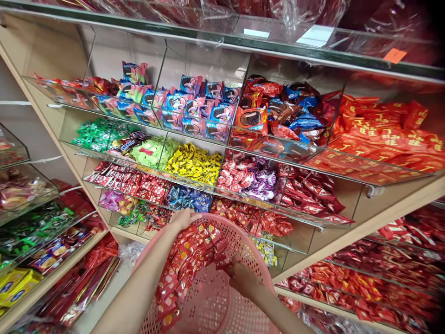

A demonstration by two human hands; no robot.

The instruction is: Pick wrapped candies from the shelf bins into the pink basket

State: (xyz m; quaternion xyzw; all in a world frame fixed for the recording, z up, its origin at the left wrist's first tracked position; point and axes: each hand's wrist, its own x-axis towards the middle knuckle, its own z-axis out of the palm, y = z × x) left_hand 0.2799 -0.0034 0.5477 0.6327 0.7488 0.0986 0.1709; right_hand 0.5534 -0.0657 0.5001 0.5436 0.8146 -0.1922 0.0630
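A pink perforated plastic basket [248, 239] is in front of me, tilted so that I look into it. My left hand [182, 220] grips its far rim. Red candy packets [187, 260] with orange fruit prints lie along the basket's left and far side, while its lower middle shows bare plastic. Inside the basket on the right, my right hand [241, 278] is curled with its fingertips at the edge of the red packets, closed on some of them. Its fingers are partly hidden by shadow and the packets.
Behind the basket stands a wooden shelf with clear-walled bins of yellow candies [194, 163], purple candies [260, 178], cookie packs [191, 109] and red-orange packets [385, 130]. More shelves with sweets flank it; yellow boxes [21, 285] sit at left. Glass shelf edges [215, 35] jut out above.
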